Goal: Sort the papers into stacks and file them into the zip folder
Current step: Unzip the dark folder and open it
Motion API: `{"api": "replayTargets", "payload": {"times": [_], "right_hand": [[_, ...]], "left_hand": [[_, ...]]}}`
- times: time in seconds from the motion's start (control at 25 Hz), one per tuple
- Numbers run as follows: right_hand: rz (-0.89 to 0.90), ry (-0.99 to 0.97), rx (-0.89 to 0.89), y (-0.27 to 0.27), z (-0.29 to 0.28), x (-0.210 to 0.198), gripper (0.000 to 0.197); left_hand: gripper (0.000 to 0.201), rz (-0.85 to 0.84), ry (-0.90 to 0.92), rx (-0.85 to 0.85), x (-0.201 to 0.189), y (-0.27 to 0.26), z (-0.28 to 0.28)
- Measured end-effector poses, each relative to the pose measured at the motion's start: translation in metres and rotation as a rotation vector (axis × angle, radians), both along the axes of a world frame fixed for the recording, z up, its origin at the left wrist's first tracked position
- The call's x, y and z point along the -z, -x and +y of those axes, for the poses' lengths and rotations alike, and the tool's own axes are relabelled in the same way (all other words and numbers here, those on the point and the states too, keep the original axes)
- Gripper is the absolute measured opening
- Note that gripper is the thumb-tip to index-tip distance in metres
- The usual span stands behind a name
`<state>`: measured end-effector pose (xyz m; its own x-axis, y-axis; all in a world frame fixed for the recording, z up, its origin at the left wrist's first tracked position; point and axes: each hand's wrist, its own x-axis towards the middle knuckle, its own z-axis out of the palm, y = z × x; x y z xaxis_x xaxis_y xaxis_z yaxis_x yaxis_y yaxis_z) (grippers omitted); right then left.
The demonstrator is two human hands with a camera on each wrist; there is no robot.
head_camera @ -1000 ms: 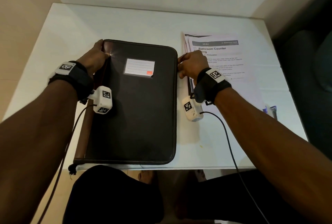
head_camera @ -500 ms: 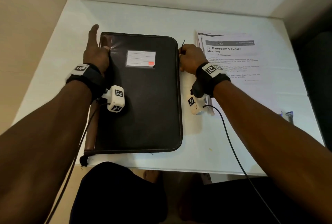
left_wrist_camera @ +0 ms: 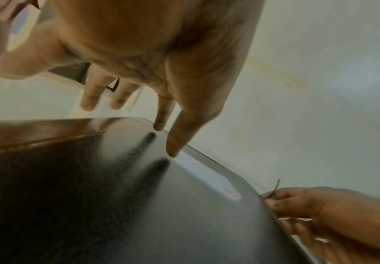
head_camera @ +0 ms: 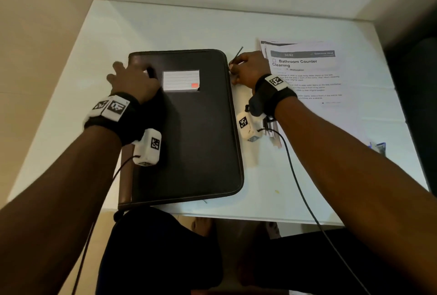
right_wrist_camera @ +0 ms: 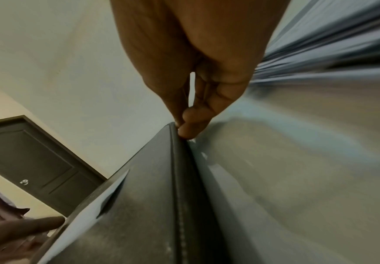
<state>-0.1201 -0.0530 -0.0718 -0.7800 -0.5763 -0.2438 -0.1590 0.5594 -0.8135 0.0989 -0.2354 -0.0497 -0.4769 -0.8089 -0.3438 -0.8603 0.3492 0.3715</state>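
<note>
A black zip folder (head_camera: 189, 133) with a white label window (head_camera: 181, 81) lies closed on the white table (head_camera: 165, 24). My left hand (head_camera: 132, 79) rests with straight fingers on the folder's far left corner (left_wrist_camera: 157, 135). My right hand (head_camera: 246, 67) is at the folder's far right edge (right_wrist_camera: 177, 160), where its thumb and fingers pinch the thin dark zip pull (head_camera: 237, 54). The zip pull (left_wrist_camera: 276, 187) sticks up from that hand in the left wrist view. A stack of printed papers (head_camera: 307, 74), headed "Bathroom Counter Cleaning", lies to the right of the folder.
Walls close the table in at the back and left. A small blue item (head_camera: 378, 146) lies near the table's right edge. The table's front edge (head_camera: 260, 220) runs just past the folder, with my legs below. A dark door (right_wrist_camera: 32, 160) shows in the right wrist view.
My left hand has moved from the folder's left spine onto its top left corner, fingers spread. My right hand stays at the far right edge, pinching the zip pull.
</note>
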Motion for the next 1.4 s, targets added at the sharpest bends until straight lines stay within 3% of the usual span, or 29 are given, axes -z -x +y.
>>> {"api": "replayTargets", "payload": {"times": [0.08, 0.16, 0.28, 0.4, 0.6, 0.8, 0.88, 1.04, 1.28, 1.4], "right_hand": [[-0.018, -0.006, -0.01, 0.0, -0.007, -0.003, 0.013], [-0.011, -0.074, -0.075, 0.002, -0.011, -0.006, 0.025], [-0.066, -0.158, -0.106, 0.006, -0.012, -0.013, 0.023], [0.098, -0.249, -0.249, 0.004, -0.014, -0.01, 0.025], [0.248, -0.253, -0.24, -0.004, -0.013, -0.004, 0.027], [0.258, -0.294, -0.291, -0.004, -0.008, -0.003, 0.029], [0.182, -0.245, -0.285, 0.0, -0.006, -0.001, 0.031], [-0.198, 0.044, -0.181, 0.005, 0.007, -0.003, 0.026], [-0.427, 0.331, -0.096, -0.006, -0.003, -0.002, 0.024], [-0.636, 0.463, 0.068, -0.008, -0.003, 0.006, 0.027]], "left_hand": [[0.076, -0.011, -0.072, 0.042, -0.002, -0.016, 0.005], [0.089, 0.005, -0.092, 0.096, -0.001, -0.024, 0.011], [0.094, -0.015, -0.083, 0.111, 0.001, -0.023, 0.015], [0.101, -0.068, -0.078, 0.116, 0.008, -0.019, 0.01], [0.109, -0.109, -0.102, 0.123, 0.019, -0.017, 0.003], [0.11, -0.131, -0.117, 0.113, 0.02, -0.015, 0.003], [0.112, -0.124, -0.121, 0.109, 0.018, -0.016, 0.003], [0.104, -0.066, -0.143, 0.124, 0.009, -0.02, 0.001], [0.102, 0.026, -0.189, 0.116, 0.003, -0.026, -0.005], [0.104, 0.005, -0.187, 0.115, 0.004, -0.024, -0.003]]}}
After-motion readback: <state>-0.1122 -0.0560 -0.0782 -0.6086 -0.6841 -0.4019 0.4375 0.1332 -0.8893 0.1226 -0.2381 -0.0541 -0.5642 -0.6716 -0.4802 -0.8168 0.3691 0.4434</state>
